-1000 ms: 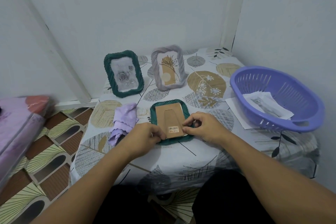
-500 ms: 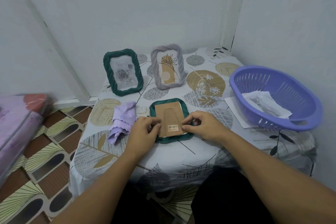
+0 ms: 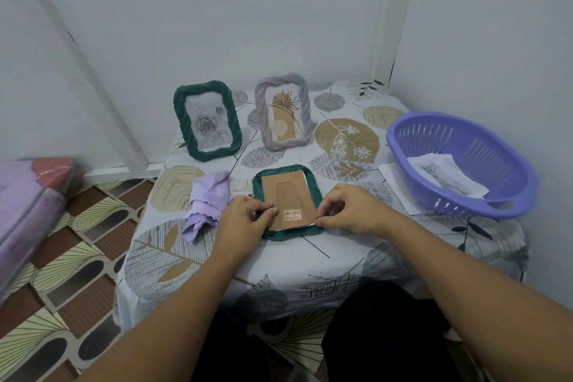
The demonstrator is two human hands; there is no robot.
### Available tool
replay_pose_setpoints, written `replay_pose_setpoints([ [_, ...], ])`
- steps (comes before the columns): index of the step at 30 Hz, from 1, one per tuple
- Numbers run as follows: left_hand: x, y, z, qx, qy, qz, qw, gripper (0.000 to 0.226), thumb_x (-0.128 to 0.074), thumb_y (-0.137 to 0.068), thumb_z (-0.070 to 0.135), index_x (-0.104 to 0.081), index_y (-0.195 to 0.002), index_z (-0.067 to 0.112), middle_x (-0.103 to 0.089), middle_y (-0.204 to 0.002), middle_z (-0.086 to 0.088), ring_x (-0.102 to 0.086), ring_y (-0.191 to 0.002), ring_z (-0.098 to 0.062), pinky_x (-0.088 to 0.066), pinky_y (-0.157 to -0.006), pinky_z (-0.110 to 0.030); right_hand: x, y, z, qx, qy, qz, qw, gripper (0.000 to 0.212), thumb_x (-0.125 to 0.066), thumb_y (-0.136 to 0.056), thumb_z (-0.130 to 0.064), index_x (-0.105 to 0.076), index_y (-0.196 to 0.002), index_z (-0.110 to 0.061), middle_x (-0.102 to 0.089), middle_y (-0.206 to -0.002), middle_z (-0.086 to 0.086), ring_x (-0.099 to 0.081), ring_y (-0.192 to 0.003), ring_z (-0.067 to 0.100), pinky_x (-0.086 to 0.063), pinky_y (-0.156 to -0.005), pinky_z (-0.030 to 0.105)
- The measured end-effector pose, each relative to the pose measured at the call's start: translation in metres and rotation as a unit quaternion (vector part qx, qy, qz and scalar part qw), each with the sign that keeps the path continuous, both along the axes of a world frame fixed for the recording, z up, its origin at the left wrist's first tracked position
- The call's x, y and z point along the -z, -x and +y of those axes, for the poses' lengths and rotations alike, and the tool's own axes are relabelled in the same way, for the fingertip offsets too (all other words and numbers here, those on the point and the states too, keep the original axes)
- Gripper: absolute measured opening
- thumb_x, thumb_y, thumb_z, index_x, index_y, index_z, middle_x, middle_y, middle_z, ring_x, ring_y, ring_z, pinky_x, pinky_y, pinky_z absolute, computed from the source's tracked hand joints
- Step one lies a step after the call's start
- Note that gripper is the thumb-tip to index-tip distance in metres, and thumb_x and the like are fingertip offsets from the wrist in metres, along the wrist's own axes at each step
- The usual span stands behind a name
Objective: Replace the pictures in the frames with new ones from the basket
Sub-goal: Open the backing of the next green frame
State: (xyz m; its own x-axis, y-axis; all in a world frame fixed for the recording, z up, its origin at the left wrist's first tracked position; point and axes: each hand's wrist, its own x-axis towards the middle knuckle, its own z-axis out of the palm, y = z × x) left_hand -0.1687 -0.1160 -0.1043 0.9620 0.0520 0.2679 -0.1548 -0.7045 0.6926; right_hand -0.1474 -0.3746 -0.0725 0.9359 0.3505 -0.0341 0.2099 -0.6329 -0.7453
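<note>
Head view: between the left hand [image 3: 245,218] and right hand [image 3: 348,211], both pinching its cardboard backing [image 3: 286,200], lies the face-down green frame [image 3: 311,181]; freeing the backing seemingly comes next.

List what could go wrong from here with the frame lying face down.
1. Both hands, left hand and right hand, work at the brown backing of the face-down green frame; prying unevenly might bend it.
2. The frame lies near the table's front edge, so a tug could slide it off.
</note>
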Motion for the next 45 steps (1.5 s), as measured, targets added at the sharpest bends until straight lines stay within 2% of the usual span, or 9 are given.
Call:
replay_pose_setpoints([
  [4,0.001,-0.001,0.000,0.000,-0.001,-0.001,1.000,0.018,-0.077,-0.090,0.034,-0.081,-0.103,0.024,-0.059,-0.091,0.012,-0.052,-0.079,0.003,-0.035,-0.069,-0.007,0.002,0.002,0.000,0.010,-0.008,-0.003,1.000,0.010,-0.090,-0.076,-0.030,-0.081,-0.079,-0.029,-0.063,-0.099,-0.003,-0.067,-0.084,0.013,-0.057,-0.083,0.032],
  [9,0.004,-0.002,0.001,0.002,0.001,0.003,1.000,0.018,-0.076,-0.090,0.035,-0.081,-0.103,0.023,-0.061,-0.094,0.010,-0.052,-0.081,0.002,-0.035,-0.070,-0.009,0.003,0.003,0.001,-0.002,-0.011,0.015,1.000,0.008,-0.088,-0.080,-0.025,-0.082,-0.082,-0.030,-0.060,-0.102,0.000,-0.064,-0.083,0.009,-0.052,-0.079,0.021],
  [18,0.006,-0.004,0.002,0.002,0.002,0.001,1.000,0.020,-0.076,-0.090,0.036,-0.082,-0.104,0.022,-0.061,-0.094,0.009,-0.053,-0.083,0.000,-0.039,-0.073,-0.014,-0.002,-0.003,-0.003,-0.036,0.005,0.055,0.998,0.008,-0.085,-0.084,-0.028,-0.083,-0.092,-0.029,-0.059,-0.108,0.001,-0.063,-0.094,0.010,-0.048,-0.080,0.016],
  [28,0.007,-0.004,0.003,0.001,-0.001,-0.006,1.000,0.020,-0.075,-0.090,0.037,-0.081,-0.104,0.025,-0.059,-0.092,0.013,-0.052,-0.082,0.001,-0.036,-0.071,-0.012,-0.011,0.000,0.003,-0.030,-0.001,0.093,0.995,0.003,-0.081,-0.089,-0.025,-0.081,-0.090,-0.023,-0.065,-0.101,-0.007,-0.063,-0.083,-0.003,-0.047,-0.072,0.010],
  [31,0.006,-0.002,0.004,-0.005,0.007,-0.018,1.000,0.016,-0.076,-0.090,0.035,-0.081,-0.103,0.028,-0.063,-0.092,0.013,-0.055,-0.081,0.001,-0.041,-0.071,-0.014,-0.015,0.003,0.017,0.030,-0.076,0.094,0.992,0.013,-0.073,-0.095,-0.028,-0.077,-0.092,-0.016,-0.075,-0.092,-0.002,-0.065,-0.078,0.003,-0.048,-0.074,0.020],
  [33,0.005,0.000,0.004,-0.020,0.036,-0.028,0.999,0.013,-0.075,-0.090,0.033,-0.081,-0.101,0.028,-0.067,-0.092,0.015,-0.059,-0.079,-0.001,-0.049,-0.075,-0.022,-0.018,0.000,0.029,0.078,-0.071,0.035,0.994,0.014,-0.069,-0.097,-0.034,-0.072,-0.095,-0.020,-0.073,-0.088,-0.002,-0.063,-0.077,0.008,-0.049,-0.072,0.026],
  [36,0.005,0.001,0.005,-0.066,0.087,-0.034,0.993,0.015,-0.074,-0.091,0.030,-0.077,-0.105,0.026,-0.069,-0.096,0.014,-0.065,-0.076,-0.003,-0.054,-0.077,-0.027,-0.020,-0.007,0.049,0.112,-0.034,-0.007,0.993,0.022,-0.066,-0.096,-0.046,-0.066,-0.106,-0.026,-0.065,-0.087,-0.007,-0.062,-0.079,0.011,-0.048,-0.069,0.029],
  [40,0.001,-0.014,0.006,-0.082,0.065,-0.009,0.994,0.019,-0.065,-0.096,0.029,-0.072,-0.112,0.023,-0.072,-0.100,0.008,-0.067,-0.081,-0.009,-0.054,-0.077,-0.031,-0.016,-0.017,0.074,0.088,0.098,0.011,0.991,0.052,-0.060,-0.093,-0.060,-0.054,-0.127,-0.023,-0.066,-0.118,0.001,-0.067,-0.098,0.024,-0.055,-0.087,0.039],
  [45,0.004,-0.030,0.011,-0.105,0.029,0.017,0.994,0.025,-0.062,-0.098,0.032,-0.073,-0.115,0.019,-0.072,-0.094,0.003,-0.066,-0.082,-0.015,-0.052,-0.078,-0.032,-0.007,-0.024,0.090,0.116,0.181,-0.013,0.977,0.074,-0.062,-0.080,-0.075,-0.045,-0.127,-0.021,-0.063,-0.123,0.007,-0.063,-0.112,0.031,-0.051,-0.083,0.039],
])
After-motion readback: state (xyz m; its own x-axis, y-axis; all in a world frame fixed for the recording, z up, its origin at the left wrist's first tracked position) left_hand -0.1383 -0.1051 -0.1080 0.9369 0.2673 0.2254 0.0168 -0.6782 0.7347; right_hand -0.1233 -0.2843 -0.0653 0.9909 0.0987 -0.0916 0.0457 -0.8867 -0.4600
